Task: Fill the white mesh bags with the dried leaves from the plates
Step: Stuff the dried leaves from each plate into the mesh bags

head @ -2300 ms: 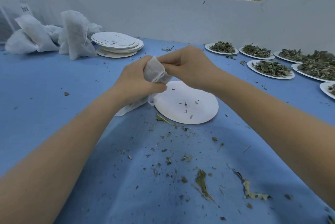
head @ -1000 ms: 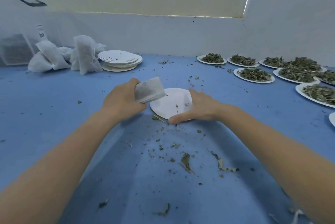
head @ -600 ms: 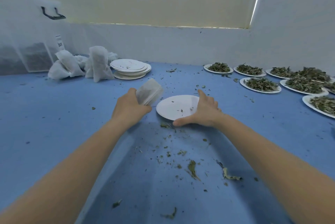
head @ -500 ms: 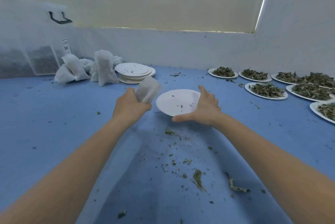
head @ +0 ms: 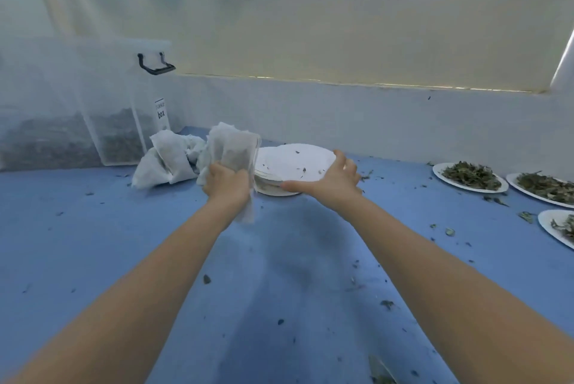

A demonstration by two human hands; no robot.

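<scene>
your two bare arms reach forward over a blue counter [head: 93, 243] strewn with leaf crumbs. your left hand [head: 226, 182] grips a filled white mesh bag [head: 233, 153], fingers curled round it, beside the heap of filled bags [head: 169, 160]. your right hand [head: 330, 180], fingers spread and fairly straight, holds the emptied plate [head: 295, 161] on the stack of used plates [head: 273, 188]. this looks like the clearing-away step; next, set the bag down and fetch a leaf plate [head: 469, 177], well apart to the right. behind the heap stands a clear storage box [head: 77, 110].
</scene>
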